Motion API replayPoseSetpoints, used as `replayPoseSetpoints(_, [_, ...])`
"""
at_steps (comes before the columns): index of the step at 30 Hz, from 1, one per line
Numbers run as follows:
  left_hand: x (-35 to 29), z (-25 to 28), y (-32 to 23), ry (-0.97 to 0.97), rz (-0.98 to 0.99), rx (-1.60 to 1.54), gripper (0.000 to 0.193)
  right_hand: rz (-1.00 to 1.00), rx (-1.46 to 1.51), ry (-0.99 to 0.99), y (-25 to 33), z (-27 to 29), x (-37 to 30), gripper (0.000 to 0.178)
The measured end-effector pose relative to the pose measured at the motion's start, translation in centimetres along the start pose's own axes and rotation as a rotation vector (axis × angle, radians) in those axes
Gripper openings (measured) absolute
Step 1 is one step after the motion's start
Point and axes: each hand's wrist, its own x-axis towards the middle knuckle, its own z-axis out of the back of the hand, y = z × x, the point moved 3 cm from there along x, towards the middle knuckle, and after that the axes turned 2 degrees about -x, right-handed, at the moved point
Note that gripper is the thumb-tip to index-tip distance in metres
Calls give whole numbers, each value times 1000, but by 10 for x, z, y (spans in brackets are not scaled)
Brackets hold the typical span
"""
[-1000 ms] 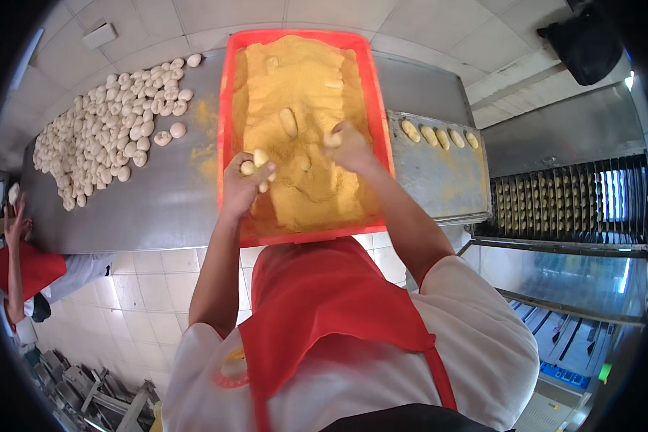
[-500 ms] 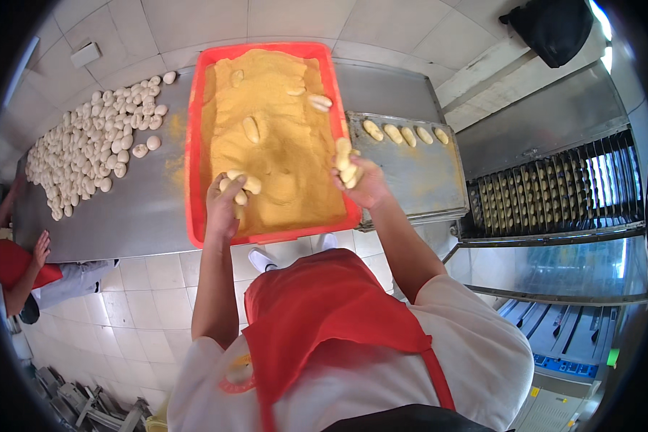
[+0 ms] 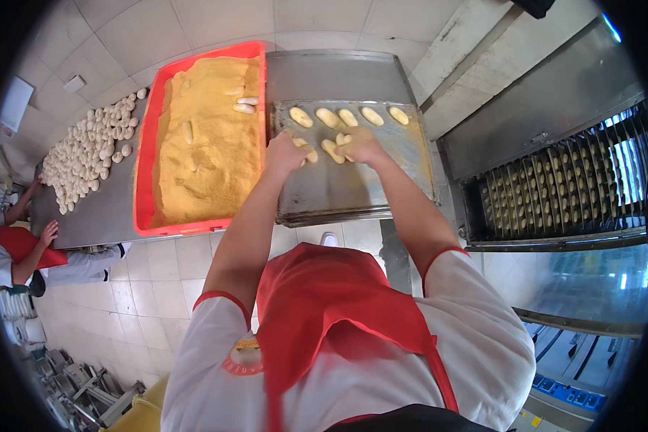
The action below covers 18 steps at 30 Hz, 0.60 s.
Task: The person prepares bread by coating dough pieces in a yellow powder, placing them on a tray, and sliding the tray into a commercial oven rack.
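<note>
Pale tiled wall [image 3: 324,18] at 12 o'clock, small white box [image 3: 73,83] on it at 10; steel table [image 3: 335,78] against it. Pale floor tiles [image 3: 144,302] at 8, shiny. Metal rack [image 3: 554,243] at 3, bright bluish light behind, thin lit strip [image 3: 611,27] at 2.

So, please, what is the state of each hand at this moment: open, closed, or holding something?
Left hand: closed, holding dough pieces over the metal tray.
Right hand: closed, holding at least one dough piece; exact count unclear.
</note>
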Motion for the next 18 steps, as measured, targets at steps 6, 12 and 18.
replayPoseSetpoints(6, [-17,-2,-10,11,225,-522,46,-57,293,36,-49,38,-22,53])
replayPoseSetpoints(12, [-8,-54,-104,288,189,-531,39,-90,281,-46,-108,77,-23,48])
replayPoseSetpoints(18, [26,-119,-124,193,48,324,59,-148,-38,-69,-111,83,-28,50])
